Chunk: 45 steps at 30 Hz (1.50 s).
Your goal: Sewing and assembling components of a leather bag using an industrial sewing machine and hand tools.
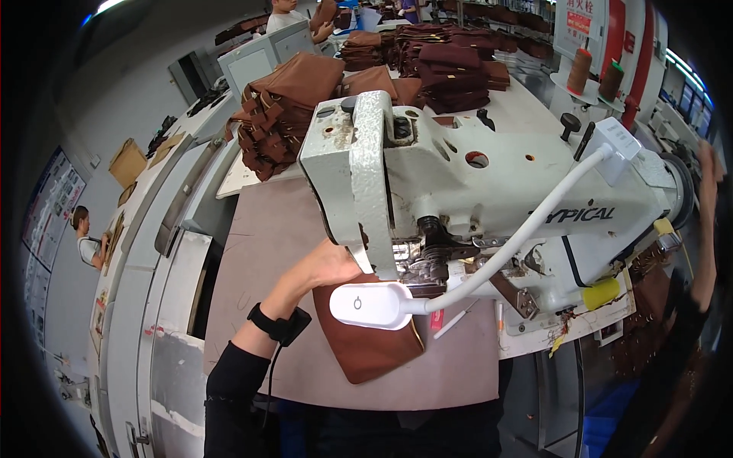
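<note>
My left hand (pixel 330 266) rests at a brown leather piece (pixel 370 355) under the head of a white industrial sewing machine (pixel 489 183); its fingertips are hidden behind the machine. The leather lies on a pinkish-grey work board (pixel 259 221). A white lamp switch (pixel 369 305) on a curved arm covers part of the leather. My right hand (pixel 710 164) is raised at the far right, beside and beyond the handwheel (pixel 676 195), small and blurred, so its fingers are unclear.
Stacks of brown (pixel 294 84) and maroon (pixel 450 76) leather pieces sit behind the machine. Thread cones (pixel 580 72) stand at back right. A white pen-like stick (pixel 450 324) lies by the leather. Co-workers are at the left (pixel 88 240) and back (pixel 286 19). A grey cabinet (pixel 183 282) is alongside.
</note>
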### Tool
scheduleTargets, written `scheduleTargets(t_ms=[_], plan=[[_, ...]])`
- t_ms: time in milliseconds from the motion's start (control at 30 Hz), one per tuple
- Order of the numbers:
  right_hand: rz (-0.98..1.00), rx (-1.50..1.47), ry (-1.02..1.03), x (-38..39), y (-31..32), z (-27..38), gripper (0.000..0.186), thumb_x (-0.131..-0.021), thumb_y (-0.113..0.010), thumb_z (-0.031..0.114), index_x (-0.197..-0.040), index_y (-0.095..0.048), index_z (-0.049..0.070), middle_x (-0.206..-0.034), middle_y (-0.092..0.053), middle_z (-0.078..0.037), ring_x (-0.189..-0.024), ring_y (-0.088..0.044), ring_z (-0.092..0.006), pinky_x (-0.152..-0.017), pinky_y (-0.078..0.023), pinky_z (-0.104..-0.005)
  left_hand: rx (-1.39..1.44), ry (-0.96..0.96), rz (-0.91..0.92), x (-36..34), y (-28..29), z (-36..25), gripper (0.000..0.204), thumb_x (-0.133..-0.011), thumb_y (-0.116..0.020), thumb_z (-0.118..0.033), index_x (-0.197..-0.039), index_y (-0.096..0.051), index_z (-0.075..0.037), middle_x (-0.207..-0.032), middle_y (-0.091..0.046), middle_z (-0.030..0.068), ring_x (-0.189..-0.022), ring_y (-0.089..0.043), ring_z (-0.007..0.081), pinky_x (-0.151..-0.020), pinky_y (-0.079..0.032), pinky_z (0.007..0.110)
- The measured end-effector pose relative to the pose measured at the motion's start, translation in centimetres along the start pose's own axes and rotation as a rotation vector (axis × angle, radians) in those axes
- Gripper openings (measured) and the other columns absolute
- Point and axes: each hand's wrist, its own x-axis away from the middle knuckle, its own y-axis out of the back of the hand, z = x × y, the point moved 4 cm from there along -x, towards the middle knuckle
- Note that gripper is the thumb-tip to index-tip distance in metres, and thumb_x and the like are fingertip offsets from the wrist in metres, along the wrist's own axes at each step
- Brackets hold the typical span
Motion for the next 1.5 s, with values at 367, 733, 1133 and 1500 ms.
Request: scheduleTargets(t_ms=[367, 733, 1133, 1500], plan=[[0.078, 0.011, 0.008, -1.7, -8.5, -7.3, 0.048, -0.102, -0.057, 0.039, -0.11, -0.064, -0.008, -0.099, -0.067, -0.025, -0.095, -0.065, -0.0247, -0.087, -0.048, -0.0364, -0.176, -0.046, 0.048, 0.0, 0.5, -4.6, 0.033, -0.085, -0.078, -0.022, -0.109, -0.07, -0.001, -0.106, -0.071, 0.015, -0.095, -0.067, 0.0295, -0.083, -0.055, 0.041], [-0.2, -0.435, -0.101, 4.8, -6.9, -7.5, 0.049, -0.107, -0.049, 0.036, -0.132, -0.062, -0.003, -0.129, -0.067, -0.018, -0.118, -0.064, -0.0232, -0.104, -0.044, -0.0324, -0.184, 0.008, 0.12, -0.1, 0.5, -4.7, 0.035, -0.092, -0.069, -0.027, -0.12, -0.069, -0.005, -0.122, -0.07, 0.0157, -0.111, -0.065, 0.0334, -0.095, -0.052, 0.042], [-0.357, -0.679, -0.323, 13.2, -10.4, -7.4, 0.054, -0.107, -0.054, 0.041, -0.127, -0.063, -0.008, -0.119, -0.07, -0.016, -0.109, -0.065, -0.0222, -0.099, -0.047, -0.0344, -0.304, 0.123, 0.167, 0.0, 0.5, -7.5, 0.04, -0.093, -0.068, -0.031, -0.125, -0.068, -0.007, -0.125, -0.07, 0.0151, -0.114, -0.065, 0.0326, -0.097, -0.052, 0.041], [0.209, -0.182, -0.167, -0.7, -9.2, -9.3, 0.053, -0.105, -0.055, 0.043, -0.129, -0.064, -0.003, -0.11, -0.072, -0.017, -0.099, -0.062, -0.0174, -0.094, -0.046, -0.031, -0.265, 0.287, 0.306, 0.3, 1.1, -4.4, 0.037, -0.097, -0.063, -0.031, -0.123, -0.068, -0.006, -0.125, -0.069, 0.0162, -0.112, -0.065, 0.0342, -0.096, -0.052, 0.041]])
